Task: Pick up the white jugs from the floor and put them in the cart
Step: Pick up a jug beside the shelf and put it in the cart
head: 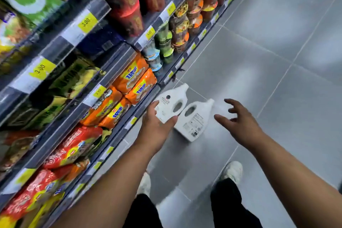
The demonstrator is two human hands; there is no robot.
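Two white jugs with handle holes stand side by side on the grey tiled floor beside the shelf base. The left jug (171, 101) is nearer the shelf, and the right jug (196, 119) shows a printed label. My left hand (157, 126) is stretched out over the left jug's lower part, fingers apart, holding nothing. My right hand (238, 122) hovers to the right of the right jug, fingers spread, not touching it. No cart is in view.
A tall shelf unit (118, 131) full of noodle packets and cup noodles runs along the left, with yellow price tags. My two feet in white shoes (233, 171) stand on the grey floor (277, 61) below the jugs.
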